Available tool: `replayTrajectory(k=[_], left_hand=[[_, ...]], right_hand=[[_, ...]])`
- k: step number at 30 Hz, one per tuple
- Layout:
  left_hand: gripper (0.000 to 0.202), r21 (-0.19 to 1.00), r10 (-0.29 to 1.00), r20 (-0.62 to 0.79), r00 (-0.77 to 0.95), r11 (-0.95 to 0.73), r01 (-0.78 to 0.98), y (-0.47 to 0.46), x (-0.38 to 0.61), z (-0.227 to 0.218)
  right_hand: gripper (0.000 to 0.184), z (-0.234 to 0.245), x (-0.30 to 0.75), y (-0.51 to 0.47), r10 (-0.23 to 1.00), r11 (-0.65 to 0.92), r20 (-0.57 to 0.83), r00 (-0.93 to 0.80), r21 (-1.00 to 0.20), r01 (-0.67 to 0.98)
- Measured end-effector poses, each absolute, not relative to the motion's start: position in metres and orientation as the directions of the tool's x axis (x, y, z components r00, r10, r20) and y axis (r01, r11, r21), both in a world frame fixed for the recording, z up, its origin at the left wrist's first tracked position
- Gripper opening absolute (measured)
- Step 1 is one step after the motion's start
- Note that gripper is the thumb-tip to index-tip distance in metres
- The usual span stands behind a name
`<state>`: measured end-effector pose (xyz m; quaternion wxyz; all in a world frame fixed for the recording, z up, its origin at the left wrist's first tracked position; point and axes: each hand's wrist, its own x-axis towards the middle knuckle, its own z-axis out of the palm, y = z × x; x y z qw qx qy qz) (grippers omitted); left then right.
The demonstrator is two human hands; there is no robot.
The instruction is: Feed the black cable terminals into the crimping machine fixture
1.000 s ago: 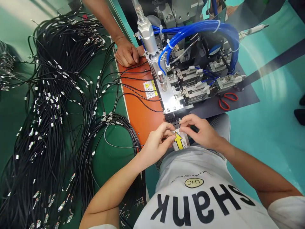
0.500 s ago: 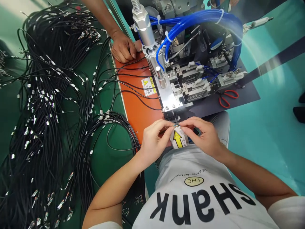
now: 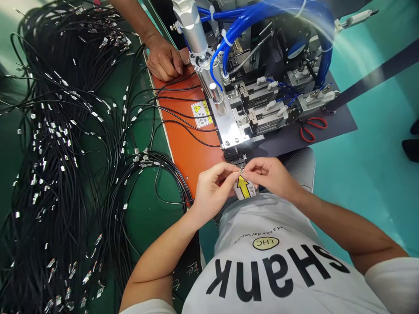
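Thumb and forefinger of my left hand (image 3: 212,187) are pinched together on the end of a black cable (image 3: 175,203), which loops in from the left and passes behind the hand. Thin bare wires (image 3: 241,169) stick out at my left fingertips. My right hand (image 3: 271,176) closes its fingertips on these wires, almost touching the left ones. Just under the fingers is a white label with a yellow arrow (image 3: 243,188). The machine's dark front end (image 3: 234,158) lies right beyond my fingertips.
Bundles of black cables (image 3: 49,174) cover the green table at left. Several cables cross the orange plate (image 3: 176,148) into the machine (image 3: 229,122). Another person's hand (image 3: 163,61) rests on the plate's far end. Red-handled scissors (image 3: 312,129) lie right of the machine.
My right hand has moved left, its fingers drawing in against the left fingertips. Thin wires now show between them. The view has shifted slightly; the other person's hand stays on the plate.
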<state>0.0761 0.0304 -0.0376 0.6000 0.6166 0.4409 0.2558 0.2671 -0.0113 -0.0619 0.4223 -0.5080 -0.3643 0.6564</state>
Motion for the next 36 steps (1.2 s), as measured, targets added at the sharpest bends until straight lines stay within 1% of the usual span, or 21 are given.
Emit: replayTrajectory(k=[4, 11, 14, 17, 19, 22, 26, 29, 31, 33, 36], left_hand=[[0.018, 0.953, 0.825, -0.299, 0.479, 0.232, 0.194, 0.029, 0.076, -0.042], [0.021, 0.931, 0.797, -0.363, 0.483, 0.331, 0.154, 0.028, 0.077, -0.042], [0.018, 0.945, 0.821, -0.324, 0.469, 0.300, 0.129, 0.027, 0.079, -0.041], [0.015, 0.972, 0.875, -0.232, 0.424, 0.220, 0.078, 0.027, 0.081, -0.042], [0.015, 0.975, 0.880, -0.216, 0.422, 0.219, 0.044, 0.028, 0.081, -0.043], [0.014, 0.941, 0.828, -0.292, 0.478, 0.337, -0.009, 0.034, 0.079, -0.045], [0.011, 0.845, 0.716, -0.410, 0.566, 0.531, -0.060, 0.043, 0.077, -0.044], [0.011, 0.797, 0.669, -0.451, 0.591, 0.600, -0.071, 0.045, 0.078, -0.044], [0.012, 0.800, 0.693, -0.452, 0.561, 0.593, -0.089, 0.043, 0.080, -0.044], [0.014, 0.822, 0.749, -0.435, 0.499, 0.557, -0.120, 0.039, 0.083, -0.045], [0.017, 0.838, 0.790, -0.430, 0.437, 0.530, -0.131, 0.034, 0.087, -0.047]], right_hand=[[0.016, -0.065, 0.270, -0.018, 0.914, -0.404, -0.385, -0.126, -0.893, -0.199], [0.016, -0.067, 0.277, -0.011, 0.916, -0.397, -0.377, -0.134, -0.896, -0.197], [0.018, -0.065, 0.270, -0.010, 0.919, -0.388, -0.367, -0.142, -0.903, -0.185], [0.018, -0.064, 0.260, -0.012, 0.943, -0.333, -0.326, -0.066, -0.925, -0.184], [0.017, -0.065, 0.255, -0.013, 0.953, -0.298, -0.301, -0.012, -0.935, -0.192], [0.015, -0.066, 0.253, -0.013, 0.959, -0.279, -0.283, 0.000, -0.944, -0.176], [0.013, -0.068, 0.258, -0.011, 0.970, -0.243, -0.241, -0.029, -0.964, -0.109], [0.010, -0.068, 0.260, -0.010, 0.982, -0.183, -0.181, -0.055, -0.982, -0.042], [0.009, -0.068, 0.257, -0.011, 0.988, -0.151, -0.150, -0.035, -0.988, -0.021], [0.007, -0.067, 0.253, -0.012, 0.992, -0.121, -0.121, 0.022, -0.993, 0.005], [0.008, -0.066, 0.247, -0.014, 0.992, -0.089, -0.080, 0.103, -0.992, 0.089]])
